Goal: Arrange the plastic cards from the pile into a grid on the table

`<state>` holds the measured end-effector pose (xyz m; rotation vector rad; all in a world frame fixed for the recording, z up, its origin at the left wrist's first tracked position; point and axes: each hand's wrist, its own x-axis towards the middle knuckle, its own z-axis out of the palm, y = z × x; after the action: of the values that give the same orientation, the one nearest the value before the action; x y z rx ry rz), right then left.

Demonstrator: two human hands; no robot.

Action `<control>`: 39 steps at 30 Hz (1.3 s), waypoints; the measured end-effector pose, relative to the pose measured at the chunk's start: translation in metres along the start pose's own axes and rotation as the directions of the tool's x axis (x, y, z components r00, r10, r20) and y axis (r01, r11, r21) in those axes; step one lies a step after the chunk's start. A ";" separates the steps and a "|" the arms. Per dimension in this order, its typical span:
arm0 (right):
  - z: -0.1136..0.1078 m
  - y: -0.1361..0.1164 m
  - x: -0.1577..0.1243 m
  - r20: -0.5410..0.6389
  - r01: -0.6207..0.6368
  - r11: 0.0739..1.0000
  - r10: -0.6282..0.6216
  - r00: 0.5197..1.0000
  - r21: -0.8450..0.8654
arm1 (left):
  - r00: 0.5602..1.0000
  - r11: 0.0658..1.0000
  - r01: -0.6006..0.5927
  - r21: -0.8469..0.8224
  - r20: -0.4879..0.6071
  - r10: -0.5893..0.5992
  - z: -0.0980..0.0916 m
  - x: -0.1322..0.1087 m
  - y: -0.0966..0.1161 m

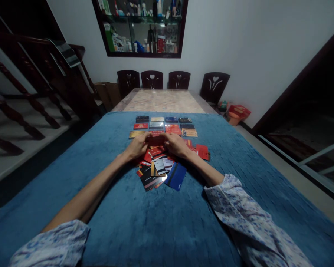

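My left hand [137, 145] and my right hand [176, 144] meet over a table, fingers closed on the two sides of a red card [156, 141]. Whether it is one card or a small stack I cannot tell. Below my hands lies a loose heap of cards, with a blue card [176, 176], a black card [153, 178] and a white card [159, 167] on the near side. Just beyond my fingers, cards are laid out in rows, among them a black card [142, 119], a gold card [136, 134] and an orange-red card [173, 129].
A blue cloth [114, 230] covers the near part of the table; the far part shows a patterned top [164, 100]. Several dark chairs [151, 79] stand behind it. A wooden railing [30, 96] runs on the left, and a red bag [239, 111] sits on the right.
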<state>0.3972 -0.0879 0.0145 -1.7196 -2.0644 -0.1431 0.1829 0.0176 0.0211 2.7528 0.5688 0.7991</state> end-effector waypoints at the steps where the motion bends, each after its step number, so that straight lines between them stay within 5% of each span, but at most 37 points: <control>1: 0.001 0.001 0.000 -0.003 0.017 1.000 -0.017 1.000 -0.001 | 1.000 1.000 0.000 -0.002 0.001 0.000 0.001 0.000 0.000; 39: 0.002 -0.002 0.003 0.185 -0.051 0.992 0.071 0.980 -0.112 | 0.968 0.974 0.227 0.027 0.102 -0.229 0.002 0.002 0.001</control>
<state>0.3944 -0.0849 0.0145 -1.9258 -2.1693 -0.0749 0.1856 0.0173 0.0206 2.6589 0.8532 0.5958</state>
